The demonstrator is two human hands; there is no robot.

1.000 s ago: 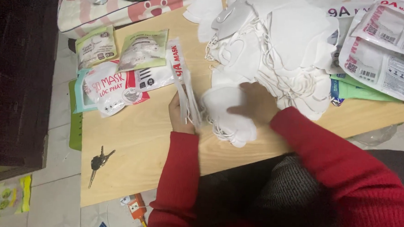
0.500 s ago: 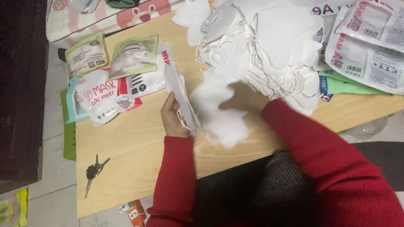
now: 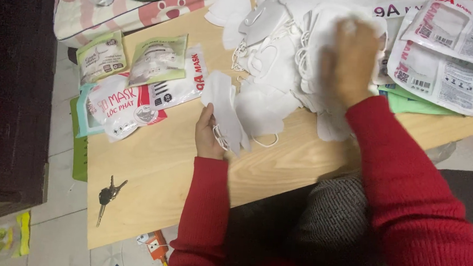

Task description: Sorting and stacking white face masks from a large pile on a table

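The left hand (image 3: 208, 134) is pinching a small stack of folded white masks (image 3: 224, 111) upright on the wooden table (image 3: 159, 167), while the blurred right hand (image 3: 348, 60), grip unclear, is reaching into the mask pile (image 3: 283, 60); taking one mask at a time and squaring edges seems wise.

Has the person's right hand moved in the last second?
Yes. The right hand has gone from the near edge of the pale wooden table up onto the heap of white face masks, farther from the person.
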